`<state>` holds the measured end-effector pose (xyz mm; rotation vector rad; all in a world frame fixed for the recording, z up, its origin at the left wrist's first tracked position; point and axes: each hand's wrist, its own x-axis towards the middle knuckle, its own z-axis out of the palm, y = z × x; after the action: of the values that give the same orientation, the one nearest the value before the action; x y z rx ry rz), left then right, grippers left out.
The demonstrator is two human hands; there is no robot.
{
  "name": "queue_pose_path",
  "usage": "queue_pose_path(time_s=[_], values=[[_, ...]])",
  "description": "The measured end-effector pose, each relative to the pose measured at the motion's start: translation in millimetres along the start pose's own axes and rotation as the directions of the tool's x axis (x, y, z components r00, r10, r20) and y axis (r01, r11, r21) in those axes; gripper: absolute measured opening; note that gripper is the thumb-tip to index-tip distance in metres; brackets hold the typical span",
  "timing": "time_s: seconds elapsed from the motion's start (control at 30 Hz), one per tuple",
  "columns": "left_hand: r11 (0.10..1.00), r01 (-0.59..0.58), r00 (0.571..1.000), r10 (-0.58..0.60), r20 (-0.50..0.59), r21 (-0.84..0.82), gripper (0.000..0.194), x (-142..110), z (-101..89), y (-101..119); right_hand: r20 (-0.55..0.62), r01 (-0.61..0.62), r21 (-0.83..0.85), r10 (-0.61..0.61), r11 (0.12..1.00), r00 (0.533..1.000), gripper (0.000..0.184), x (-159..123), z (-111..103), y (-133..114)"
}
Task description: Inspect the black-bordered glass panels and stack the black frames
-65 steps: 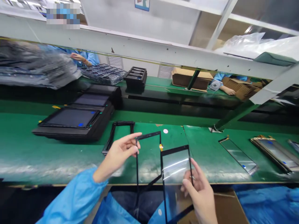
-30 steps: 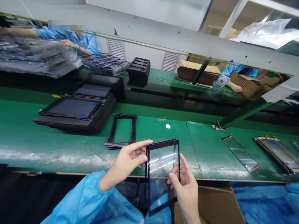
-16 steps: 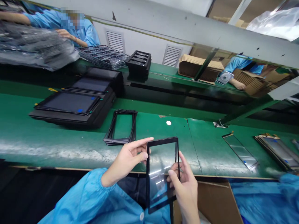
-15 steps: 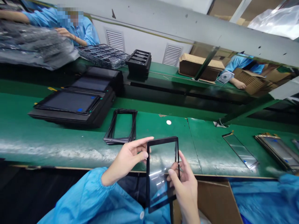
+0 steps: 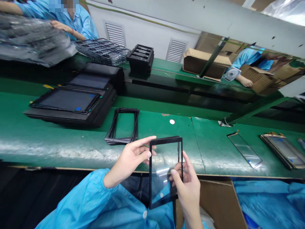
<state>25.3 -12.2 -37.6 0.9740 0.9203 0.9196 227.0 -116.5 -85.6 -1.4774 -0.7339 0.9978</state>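
Note:
Between my two hands a black-framed glass panel [image 5: 164, 159] stands nearly upright over the bench's front edge. I see through its clear middle, where light streaks reflect. My left hand [image 5: 137, 152] pinches its upper left edge, thumb on the near side. My right hand [image 5: 188, 183] grips the right edge lower down, with its thumb on the front and fingers behind, showing through the glass. Left of the panel, a small stack of black frames [image 5: 135, 125] lies slightly skewed on the green bench [image 5: 164, 127].
Dark panels [image 5: 64, 100] with blue stickers lie on a black tray stack [image 5: 95, 117] at left. One loose glass panel [image 5: 245, 151] and several piled panels [image 5: 282, 151] lie right. Black trays [image 5: 141, 58] and cardboard dividers [image 5: 205, 63] stand behind. Two co-workers sit across. Below is a cardboard box [image 5: 221, 200].
The view has shifted slightly, so the bench items sit a little higher in the picture. The panel has tilted a bit, and both hands keep their hold on it.

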Motion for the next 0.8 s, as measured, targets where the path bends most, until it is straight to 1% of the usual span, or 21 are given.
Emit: queue_pose_path(time_s=[0.03, 0.1, 0.17, 0.2, 0.23, 0.27, 0.3, 0.37, 0.4, 0.47, 0.53, 0.7, 0.8], values=[[1.000, -0.003, 1.000, 0.003, -0.014, 0.030, 0.060, -0.1, 0.4, 0.8, -0.006, 0.030, -0.040, -0.030, 0.999, 1.000, 0.078, 0.1, -1.7, 2.7], [0.996, -0.002, 0.999, 0.006, -0.043, 0.091, 0.061, -0.7, 0.7, 3.9, -0.021, 0.138, -0.175, -0.144, 0.975, 0.989, 0.068, 2.0, -6.2, 4.1], [0.990, -0.001, 0.998, 0.009, -0.058, 0.141, 0.060, -2.3, 0.1, 8.1, -0.049, 0.258, -0.326, -0.289, 0.909, 0.956, 0.056, 7.4, -11.0, -2.7], [0.987, -0.003, 0.999, 0.011, -0.052, 0.160, 0.059, -3.7, -0.5, 10.0, -0.058, 0.299, -0.359, -0.340, 0.884, 0.939, 0.052, 11.4, -12.8, -9.1], [0.984, -0.007, 0.999, 0.014, -0.040, 0.178, 0.058, -5.4, -1.4, 11.6, -0.061, 0.320, -0.338, -0.359, 0.885, 0.931, 0.052, 16.1, -14.1, -16.9], [0.980, -0.010, 1.000, 0.016, -0.025, 0.197, 0.056, -7.3, -2.5, 12.5, -0.052, 0.313, -0.262, -0.337, 0.913, 0.940, 0.053, 21.2, -14.6, -25.4], [0.976, -0.014, 1.000, 0.017, -0.013, 0.217, 0.054, -9.4, -3.9, 12.8, -0.026, 0.274, -0.150, -0.281, 0.950, 0.959, 0.056, 26.5, -14.4, -33.9], [0.967, -0.018, 1.000, 0.019, -0.003, 0.255, 0.052, -13.5, -7.4, 11.6, 0.075, 0.146, 0.053, -0.150, 0.988, 0.986, 0.056, 35.9, -12.4, -47.9], [0.962, -0.015, 1.000, 0.016, -0.003, 0.272, 0.052, -15.3, -9.4, 10.3, 0.116, 0.093, 0.100, -0.104, 0.991, 0.988, 0.054, 39.5, -10.7, -52.8], [0.957, 0.000, 1.000, 0.003, -0.010, 0.291, 0.053, -18.0, -13.4, 6.9, 0.142, 0.053, 0.106, -0.068, 0.993, 0.987, 0.045, 43.3, -6.7, -58.7], [0.955, 0.016, 1.000, -0.014, -0.012, 0.296, 0.053, -19.6, -16.8, 3.5, 0.127, 0.065, 0.092, -0.076, 0.994, 0.989, 0.039, 43.1, -2.9, -61.1], [0.958, 0.004, 1.000, -0.007, 0.012, 0.286, 0.051, -20.5, -23.2, -2.6, 0.089, 0.094, 0.110, -0.104, 0.989, 0.991, 0.039, 37.6, -0.5, -64.4], [0.945, -0.010, 1.000, 0.003, 0.020, 0.328, 0.048, -19.3, -22.2, -0.2, 0.060, 0.117, 0.115, -0.124, 0.986, 0.990, 0.041, 35.3, -1.5, -65.3]])
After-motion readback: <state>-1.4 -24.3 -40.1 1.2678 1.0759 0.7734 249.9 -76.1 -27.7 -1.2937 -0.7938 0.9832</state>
